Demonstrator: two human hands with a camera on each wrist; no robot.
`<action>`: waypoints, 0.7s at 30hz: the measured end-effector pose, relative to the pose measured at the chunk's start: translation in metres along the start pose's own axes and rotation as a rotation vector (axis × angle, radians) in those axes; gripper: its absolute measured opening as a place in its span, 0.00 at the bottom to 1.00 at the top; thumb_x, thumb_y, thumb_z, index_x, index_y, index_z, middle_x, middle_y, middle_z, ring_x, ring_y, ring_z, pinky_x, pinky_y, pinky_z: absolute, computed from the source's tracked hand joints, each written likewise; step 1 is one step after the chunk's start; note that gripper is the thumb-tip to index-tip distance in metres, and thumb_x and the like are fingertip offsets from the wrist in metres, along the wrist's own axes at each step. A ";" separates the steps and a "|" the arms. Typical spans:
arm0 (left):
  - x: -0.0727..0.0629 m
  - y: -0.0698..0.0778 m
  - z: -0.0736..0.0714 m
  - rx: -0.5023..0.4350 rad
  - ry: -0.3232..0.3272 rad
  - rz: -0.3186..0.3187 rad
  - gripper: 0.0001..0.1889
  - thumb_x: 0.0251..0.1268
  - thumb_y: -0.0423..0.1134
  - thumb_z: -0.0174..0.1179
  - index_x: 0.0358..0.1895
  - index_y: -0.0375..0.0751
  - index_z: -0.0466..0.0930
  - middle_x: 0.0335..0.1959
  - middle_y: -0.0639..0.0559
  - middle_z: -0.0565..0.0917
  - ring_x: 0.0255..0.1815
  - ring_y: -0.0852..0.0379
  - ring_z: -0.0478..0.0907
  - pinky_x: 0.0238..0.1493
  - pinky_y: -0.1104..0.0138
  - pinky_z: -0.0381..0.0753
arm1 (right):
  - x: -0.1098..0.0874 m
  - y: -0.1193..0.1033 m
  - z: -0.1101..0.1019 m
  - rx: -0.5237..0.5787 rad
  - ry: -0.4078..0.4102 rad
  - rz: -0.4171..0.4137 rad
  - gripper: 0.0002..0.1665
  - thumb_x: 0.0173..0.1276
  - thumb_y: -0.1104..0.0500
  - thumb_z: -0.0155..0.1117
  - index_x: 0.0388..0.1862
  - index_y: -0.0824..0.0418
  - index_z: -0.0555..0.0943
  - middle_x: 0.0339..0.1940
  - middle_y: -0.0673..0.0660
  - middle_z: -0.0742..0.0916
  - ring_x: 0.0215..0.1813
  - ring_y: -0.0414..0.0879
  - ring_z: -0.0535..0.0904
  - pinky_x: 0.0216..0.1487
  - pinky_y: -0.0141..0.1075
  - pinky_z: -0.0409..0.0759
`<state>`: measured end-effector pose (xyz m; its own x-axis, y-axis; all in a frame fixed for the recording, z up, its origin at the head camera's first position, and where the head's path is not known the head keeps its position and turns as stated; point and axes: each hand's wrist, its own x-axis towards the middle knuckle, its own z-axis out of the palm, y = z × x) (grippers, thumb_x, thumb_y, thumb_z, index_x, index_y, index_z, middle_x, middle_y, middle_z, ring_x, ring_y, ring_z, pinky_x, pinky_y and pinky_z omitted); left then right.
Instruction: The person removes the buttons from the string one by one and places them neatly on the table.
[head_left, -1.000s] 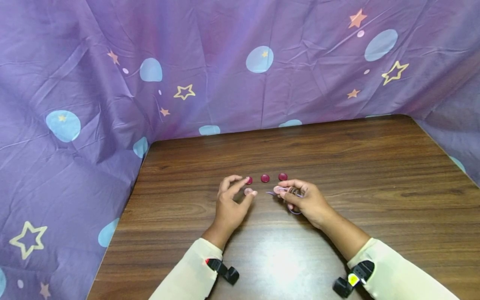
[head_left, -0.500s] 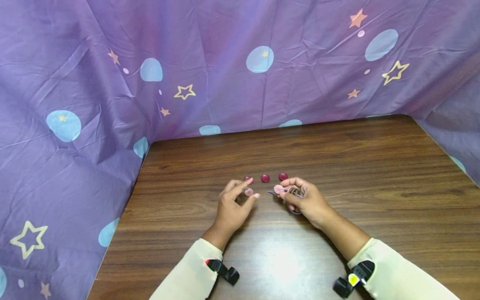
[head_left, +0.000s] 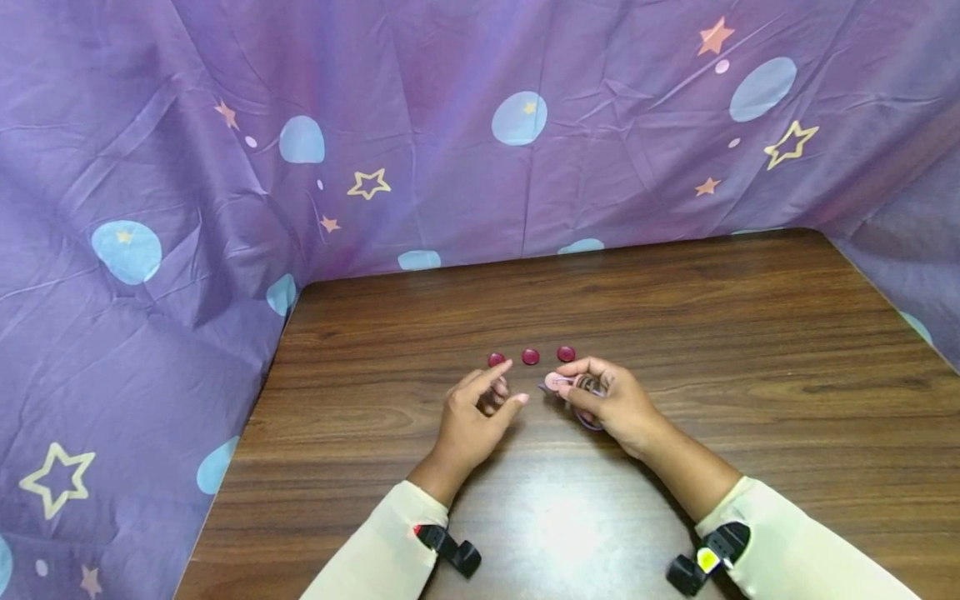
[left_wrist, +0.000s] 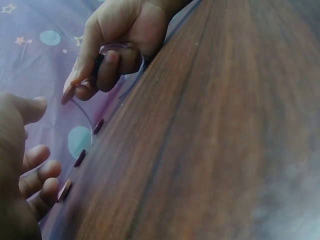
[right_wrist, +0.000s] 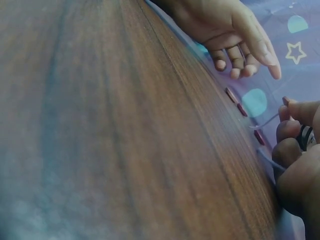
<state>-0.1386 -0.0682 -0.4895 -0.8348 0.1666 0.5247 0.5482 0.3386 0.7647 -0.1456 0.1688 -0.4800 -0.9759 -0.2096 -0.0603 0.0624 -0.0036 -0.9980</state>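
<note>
My right hand pinches a pale pink button between thumb and fingertips, just over the table. A thin purple cord hangs from the button, and more of it loops below the same hand. Dark bands show among the right fingers. My left hand is to the left, thumb and index finger spread apart with a gap between them. Three dark red buttons, at left, middle and right, lie in a row just beyond the hands.
The brown wood-grain table ends at a far edge against a purple curtain printed with stars and blue spots. Each cream sleeve carries a small black camera, one at the left wrist and one at the right wrist.
My left hand has shifted slightly right and nearer me. The pale pink button on the table, seen between its fingers before, no longer shows in the head view. The right hand stays almost still.
</note>
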 end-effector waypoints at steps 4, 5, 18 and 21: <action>0.000 0.002 -0.001 0.007 -0.059 -0.009 0.28 0.61 0.31 0.80 0.66 0.31 0.85 0.37 0.38 0.87 0.30 0.52 0.85 0.32 0.67 0.88 | -0.001 0.000 0.000 0.006 -0.012 -0.013 0.18 0.75 0.63 0.73 0.59 0.70 0.83 0.44 0.41 0.95 0.22 0.35 0.72 0.22 0.27 0.71; 0.000 0.003 -0.001 0.005 -0.073 -0.017 0.29 0.61 0.31 0.80 0.66 0.31 0.85 0.38 0.38 0.87 0.30 0.53 0.85 0.32 0.68 0.88 | -0.002 0.000 0.000 0.007 -0.017 -0.014 0.18 0.75 0.63 0.73 0.59 0.70 0.84 0.44 0.41 0.95 0.22 0.35 0.72 0.22 0.27 0.71; -0.003 0.007 0.001 -0.028 -0.156 -0.051 0.29 0.61 0.33 0.81 0.66 0.32 0.85 0.40 0.38 0.88 0.33 0.52 0.86 0.35 0.69 0.88 | -0.007 -0.001 0.003 -0.029 -0.069 -0.008 0.19 0.75 0.63 0.73 0.60 0.72 0.84 0.36 0.52 0.92 0.22 0.35 0.72 0.22 0.28 0.71; -0.003 0.007 0.002 -0.031 -0.169 -0.031 0.29 0.60 0.33 0.81 0.66 0.31 0.85 0.41 0.37 0.87 0.34 0.47 0.86 0.35 0.68 0.88 | -0.008 -0.001 0.004 -0.047 -0.065 -0.019 0.19 0.74 0.65 0.73 0.59 0.73 0.85 0.35 0.50 0.92 0.24 0.35 0.75 0.24 0.27 0.74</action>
<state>-0.1323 -0.0646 -0.4859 -0.8465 0.3111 0.4320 0.5210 0.3174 0.7924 -0.1370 0.1661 -0.4780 -0.9612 -0.2728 -0.0416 0.0326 0.0374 -0.9988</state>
